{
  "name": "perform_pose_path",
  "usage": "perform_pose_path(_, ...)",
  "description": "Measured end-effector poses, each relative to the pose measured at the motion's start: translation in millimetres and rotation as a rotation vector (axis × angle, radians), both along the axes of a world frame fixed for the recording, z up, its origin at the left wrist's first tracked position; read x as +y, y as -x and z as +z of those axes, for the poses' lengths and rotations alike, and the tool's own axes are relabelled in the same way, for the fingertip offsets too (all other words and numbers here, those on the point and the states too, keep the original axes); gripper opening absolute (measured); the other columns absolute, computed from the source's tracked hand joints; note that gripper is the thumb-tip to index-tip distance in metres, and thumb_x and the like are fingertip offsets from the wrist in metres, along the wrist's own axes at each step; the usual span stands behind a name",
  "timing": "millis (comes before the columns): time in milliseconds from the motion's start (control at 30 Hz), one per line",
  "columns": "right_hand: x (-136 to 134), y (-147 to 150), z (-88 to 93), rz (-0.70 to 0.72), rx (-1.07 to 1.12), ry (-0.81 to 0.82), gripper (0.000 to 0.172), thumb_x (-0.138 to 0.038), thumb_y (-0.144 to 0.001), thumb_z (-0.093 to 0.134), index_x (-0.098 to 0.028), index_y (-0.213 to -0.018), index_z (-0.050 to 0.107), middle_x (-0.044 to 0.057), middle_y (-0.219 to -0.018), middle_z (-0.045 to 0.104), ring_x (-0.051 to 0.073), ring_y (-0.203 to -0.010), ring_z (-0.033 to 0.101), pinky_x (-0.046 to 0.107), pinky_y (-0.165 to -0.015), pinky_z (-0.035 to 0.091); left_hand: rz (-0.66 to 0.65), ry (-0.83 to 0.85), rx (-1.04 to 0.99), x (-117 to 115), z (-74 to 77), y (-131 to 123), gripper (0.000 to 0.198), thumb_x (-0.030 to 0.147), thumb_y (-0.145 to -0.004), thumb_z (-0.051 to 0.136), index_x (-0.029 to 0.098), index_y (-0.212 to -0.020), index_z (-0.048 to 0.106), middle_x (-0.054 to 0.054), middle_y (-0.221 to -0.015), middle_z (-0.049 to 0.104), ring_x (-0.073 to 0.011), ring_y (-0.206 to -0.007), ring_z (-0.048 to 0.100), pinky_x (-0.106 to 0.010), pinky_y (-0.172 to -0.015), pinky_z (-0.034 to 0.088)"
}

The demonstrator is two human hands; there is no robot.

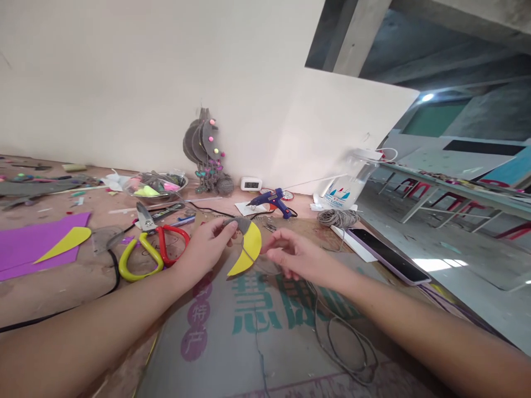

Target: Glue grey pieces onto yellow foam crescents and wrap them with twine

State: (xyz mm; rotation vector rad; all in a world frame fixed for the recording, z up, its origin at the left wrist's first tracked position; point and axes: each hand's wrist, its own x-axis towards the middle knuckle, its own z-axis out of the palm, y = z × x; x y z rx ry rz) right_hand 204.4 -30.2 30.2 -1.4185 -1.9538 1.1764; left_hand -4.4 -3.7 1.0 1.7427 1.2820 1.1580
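My left hand [215,243] pinches a yellow crescent-shaped piece [249,249] by its upper tip, above the printed board. Grey cord is wound closely round that tip, and a loose strand crosses the yellow face lower down. Just right of the crescent, my right hand [292,251] has its fingers curled around the grey cord [317,320]. The cord runs from the crescent to this hand, then hangs in loose loops onto the board. The exact grip inside the right fingers is partly hidden.
Scissors [145,243] with one yellow and one red handle lie left of my left hand. Behind are a blue glue gun [274,200], a small clock [251,183] and a cord bundle [338,218]. A phone [388,255] lies right; purple sheets [41,249] lie left.
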Motion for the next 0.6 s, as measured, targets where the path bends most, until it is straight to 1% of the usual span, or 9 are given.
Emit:
perform_pose_path(67,-8,7,-3.7,0.050,0.134,0.154,0.041,-0.047,-0.078,0.055,-0.022,-0.108,0.042,0.003,-0.093,0.060,0.008,-0.050,0.051,0.022,-0.043,0.042,0.029,-0.015,-0.007,1,-0.6,1,0.033,0.045,-0.082,0.043,0.017,-0.072,0.056,0.002,-0.061,0.052,-0.0129,-0.060,0.049,-0.023,-0.054,0.034)
perform_pose_path(100,-9,9,-5.8,0.070,0.166,0.196,0.042,-0.045,-0.078,0.056,-0.022,-0.110,0.040,0.003,-0.090,0.061,0.008,-0.050,0.051,0.022,-0.043,0.042,0.040,-0.019,-0.002,2,-0.7,1,0.033,0.046,-0.082,0.043,0.017,-0.073,0.056,0.002,-0.061,0.052,-0.0131,-0.060,0.049,-0.024,-0.055,0.035)
perform_pose_path(167,-10,11,-9.3,0.108,0.132,0.201,0.035,-0.042,-0.080,0.054,-0.021,-0.106,0.046,-0.001,-0.073,0.059,0.009,-0.050,0.049,0.021,-0.044,0.041,0.042,-0.026,0.020,2,-0.5,1,0.034,0.046,-0.082,0.042,0.016,-0.073,0.057,0.001,-0.062,0.054,-0.0135,-0.061,0.050,-0.024,-0.055,0.035)
perform_pose_path(233,-12,11,-10.6,0.139,0.032,0.091,0.023,-0.038,-0.082,0.053,-0.018,-0.093,0.056,-0.002,-0.063,0.055,0.009,-0.051,0.048,0.020,-0.047,0.039,0.026,-0.036,0.067,0,0.3,0,0.033,0.045,-0.082,0.041,0.017,-0.072,0.057,0.001,-0.063,0.055,-0.0136,-0.062,0.051,-0.024,-0.056,0.036)
perform_pose_path(300,-14,14,-9.5,0.135,-0.045,-0.091,0.020,-0.034,-0.083,0.052,-0.017,-0.080,0.061,-0.001,-0.066,0.057,0.009,-0.058,0.050,0.021,-0.053,0.039,-0.007,-0.057,0.130,-2,1.1,-2,0.032,0.042,-0.083,0.041,0.017,-0.069,0.055,0.002,-0.064,0.056,-0.0133,-0.063,0.051,-0.024,-0.057,0.035)
perform_pose_path(400,-15,19,-5.2,0.099,-0.074,-0.350,0.020,-0.031,-0.085,0.050,-0.018,-0.082,0.065,0.000,-0.074,0.063,0.012,-0.068,0.054,0.023,-0.063,0.042,-0.079,-0.094,0.219,-5,0.8,-4,0.029,0.038,-0.083,0.041,0.018,-0.067,0.053,0.003,-0.063,0.055,-0.0133,-0.064,0.051,-0.024,-0.058,0.035)
perform_pose_path(467,-12,20,-2.7,0.066,-0.027,-0.481,0.021,-0.030,-0.087,0.047,-0.019,-0.085,0.065,0.001,-0.079,0.065,0.012,-0.073,0.057,0.024,-0.068,0.043,-0.120,-0.102,0.253,-7,0.0,-5,0.027,0.037,-0.083,0.041,0.019,-0.069,0.053,0.003,-0.063,0.054,-0.0138,-0.065,0.051,-0.024,-0.059,0.035)
perform_pose_path(533,-4,16,-2.1,0.002,0.035,-0.568,0.021,-0.029,-0.087,0.046,-0.018,-0.086,0.064,0.001,-0.083,0.065,0.013,-0.078,0.057,0.024,-0.072,0.043,-0.129,-0.092,0.263,-7,-0.4,-6,0.026,0.037,-0.083,0.040,0.019,-0.070,0.054,0.003,-0.064,0.055,-0.0143,-0.066,0.052,-0.024,-0.060,0.036)
perform_pose_path(600,5,7,-3.9,-0.068,0.059,-0.599,0.019,-0.029,-0.086,0.047,-0.017,-0.083,0.062,0.002,-0.081,0.064,0.013,-0.076,0.056,0.024,-0.070,0.043,-0.122,-0.070,0.253,-7,0.1,-5,0.026,0.037,-0.083,0.040,0.019,-0.071,0.053,0.003,-0.066,0.056,-0.0146,-0.068,0.053,-0.024,-0.062,0.036)
